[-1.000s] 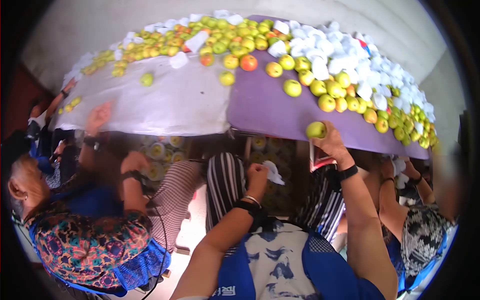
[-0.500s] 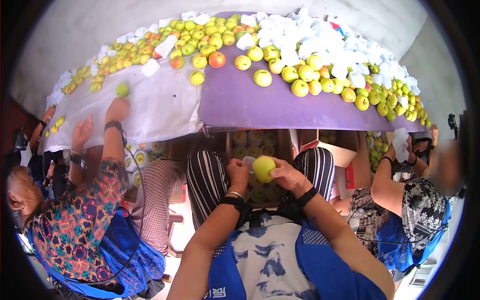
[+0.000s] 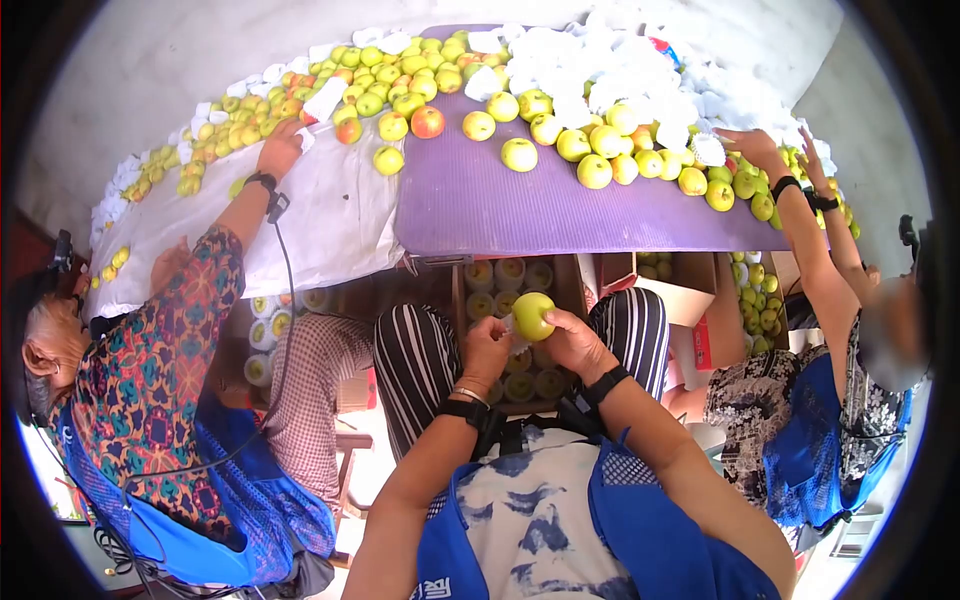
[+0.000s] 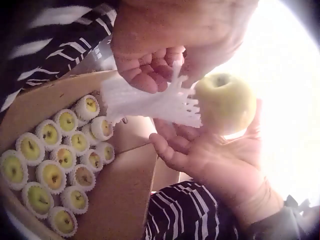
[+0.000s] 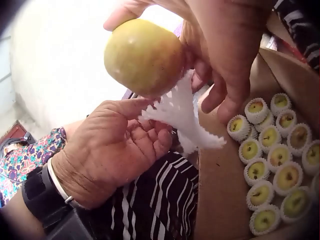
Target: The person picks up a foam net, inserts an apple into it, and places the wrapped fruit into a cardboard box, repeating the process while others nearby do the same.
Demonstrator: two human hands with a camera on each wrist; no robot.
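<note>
Above the lap, the right hand point(image 3: 580, 343) holds a yellow-green apple point(image 3: 533, 316) between thumb and fingers. Beside it the left hand point(image 3: 486, 350) pinches a white foam net point(image 4: 150, 102), whose toothed edge touches the side of the apple point(image 4: 226, 104) in the left wrist view. In the right wrist view the net point(image 5: 182, 117) hangs just below the apple point(image 5: 145, 57), between the left hand point(image 5: 112, 147) and the right hand point(image 5: 220, 50). Under the hands stands a cardboard box point(image 4: 125, 185) with rows of apples in foam nets point(image 4: 51, 175).
A table with a purple mat point(image 3: 480, 200) and a white sheet point(image 3: 330, 230) bears many loose apples point(image 3: 594, 171) and a heap of white nets point(image 3: 570, 65). People sit at left point(image 3: 160, 400) and right point(image 3: 830, 400), reaching over the table. Another open box point(image 3: 685, 290) stands at right.
The right hand brought the apple from the table's edge down to the lap, beside the left hand and its net. Both neighbours' arms have moved out over the table.
</note>
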